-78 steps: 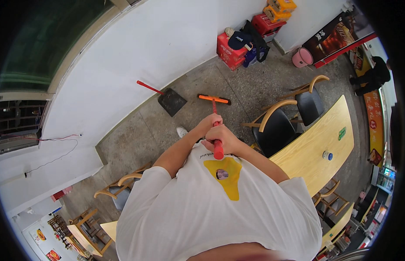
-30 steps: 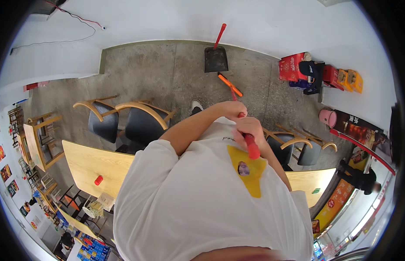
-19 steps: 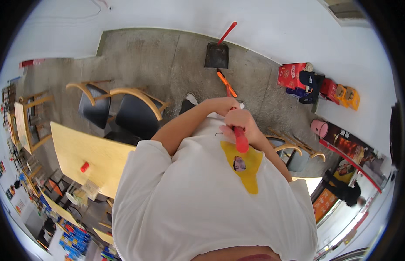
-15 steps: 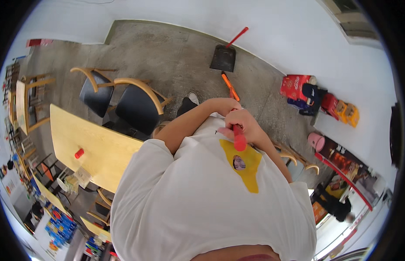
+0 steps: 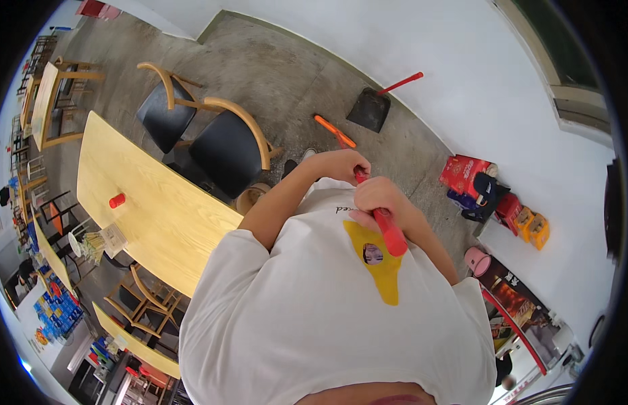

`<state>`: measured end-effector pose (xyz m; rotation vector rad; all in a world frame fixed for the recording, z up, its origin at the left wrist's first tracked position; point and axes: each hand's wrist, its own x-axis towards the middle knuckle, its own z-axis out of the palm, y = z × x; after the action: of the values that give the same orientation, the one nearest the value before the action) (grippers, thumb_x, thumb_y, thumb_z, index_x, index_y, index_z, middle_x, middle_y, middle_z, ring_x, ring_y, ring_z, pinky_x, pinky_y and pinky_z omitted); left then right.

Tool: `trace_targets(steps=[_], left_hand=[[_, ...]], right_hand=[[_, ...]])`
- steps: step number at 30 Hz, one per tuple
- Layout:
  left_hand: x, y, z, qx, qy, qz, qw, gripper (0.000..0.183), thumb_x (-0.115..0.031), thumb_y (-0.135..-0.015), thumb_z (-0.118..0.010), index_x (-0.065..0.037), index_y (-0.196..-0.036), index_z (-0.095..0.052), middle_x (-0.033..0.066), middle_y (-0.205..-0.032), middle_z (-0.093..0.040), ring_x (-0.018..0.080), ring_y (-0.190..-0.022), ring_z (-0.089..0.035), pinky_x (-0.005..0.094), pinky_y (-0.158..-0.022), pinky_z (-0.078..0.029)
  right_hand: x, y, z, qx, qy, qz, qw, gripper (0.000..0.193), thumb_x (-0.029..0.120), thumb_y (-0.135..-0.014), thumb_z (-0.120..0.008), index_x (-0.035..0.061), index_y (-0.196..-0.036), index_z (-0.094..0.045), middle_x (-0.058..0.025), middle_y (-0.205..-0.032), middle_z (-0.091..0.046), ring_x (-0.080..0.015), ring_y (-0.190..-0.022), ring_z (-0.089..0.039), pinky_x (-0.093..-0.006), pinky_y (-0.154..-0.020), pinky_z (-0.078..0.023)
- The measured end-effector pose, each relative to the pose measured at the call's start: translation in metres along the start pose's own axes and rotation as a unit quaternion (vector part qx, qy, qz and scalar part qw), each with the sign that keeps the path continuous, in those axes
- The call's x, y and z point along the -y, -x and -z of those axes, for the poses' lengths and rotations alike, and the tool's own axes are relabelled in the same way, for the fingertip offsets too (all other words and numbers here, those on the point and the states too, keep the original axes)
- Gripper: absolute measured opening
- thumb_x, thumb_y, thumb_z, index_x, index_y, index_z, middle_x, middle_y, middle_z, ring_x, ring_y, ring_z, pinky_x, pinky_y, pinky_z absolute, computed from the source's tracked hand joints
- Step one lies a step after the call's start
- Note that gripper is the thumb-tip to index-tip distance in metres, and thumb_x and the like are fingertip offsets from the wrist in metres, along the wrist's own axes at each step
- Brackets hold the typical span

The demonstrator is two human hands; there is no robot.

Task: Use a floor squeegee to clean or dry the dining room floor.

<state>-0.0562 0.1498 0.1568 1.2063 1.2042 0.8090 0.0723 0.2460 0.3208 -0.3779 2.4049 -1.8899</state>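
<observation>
Both my hands grip a broom with a red handle and an orange head (image 5: 335, 131). My left hand (image 5: 342, 164) is closed round the handle lower down, toward the head. Nearer my chest, my right hand (image 5: 380, 197) wraps the upper handle, and its thick red end (image 5: 393, 237) sticks out toward me. The broom head rests on or just above the grey floor, left of a black dustpan (image 5: 369, 110) with a red handle (image 5: 403, 82). My body and hands hide part of the broom handle.
Black-seated wooden chairs (image 5: 227, 158) and a light wooden table (image 5: 158, 209) with a red can-like cylinder (image 5: 117, 200) stand at left. A white wall (image 5: 476, 88) runs behind the dustpan. Red boxes (image 5: 464, 173) and a pink bucket (image 5: 477, 260) are at right.
The broom head has swung left, away from the dustpan's front, and lies at more of a slant. Both hands keep their hold on the handle. The whole view has turned slightly.
</observation>
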Motion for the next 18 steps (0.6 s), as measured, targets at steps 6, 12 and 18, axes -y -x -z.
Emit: trace_targets(steps=[6, 12, 18], left_hand=[[-0.019, 0.044, 0.017, -0.142, -0.055, -0.008, 0.988, 0.025, -0.008, -0.076, -0.075, -0.005, -0.097, -0.063, 0.009, -0.088, -0.063, 0.0233, -0.085, -0.06, 0.0347, -0.075, -0.047], [0.042, 0.054, 0.011, -0.406, -0.221, -0.006, 0.887, 0.036, -0.007, -0.073, -0.075, -0.008, -0.105, -0.06, 0.0113, -0.103, -0.061, 0.0324, -0.103, -0.058, 0.0399, -0.089, -0.046], [0.112, 0.035, -0.005, -0.43, -0.239, 0.025, 0.87, 0.04, -0.005, -0.072, -0.073, -0.01, -0.109, -0.059, 0.0144, -0.109, -0.062, 0.0361, -0.113, -0.055, 0.0452, -0.099, -0.044]], right_hand=[[0.011, -0.006, 0.002, -0.088, -0.006, 0.095, 0.992, 0.025, -0.007, -0.074, -0.06, 0.0016, -0.063, -0.039, -0.0088, -0.059, -0.042, -0.03, -0.056, -0.046, -0.0374, -0.058, -0.041], [-0.022, -0.005, -0.008, -0.169, -0.026, 0.055, 0.984, 0.028, -0.011, -0.077, -0.064, 0.0006, -0.067, -0.041, -0.0089, -0.066, -0.045, -0.0263, -0.061, -0.046, -0.0382, -0.062, -0.042], [-0.056, -0.003, -0.03, -0.168, -0.026, 0.027, 0.985, 0.022, -0.009, -0.083, -0.067, 0.0003, -0.073, -0.051, -0.0091, -0.073, -0.054, -0.0244, -0.067, -0.053, -0.0328, -0.066, -0.046]])
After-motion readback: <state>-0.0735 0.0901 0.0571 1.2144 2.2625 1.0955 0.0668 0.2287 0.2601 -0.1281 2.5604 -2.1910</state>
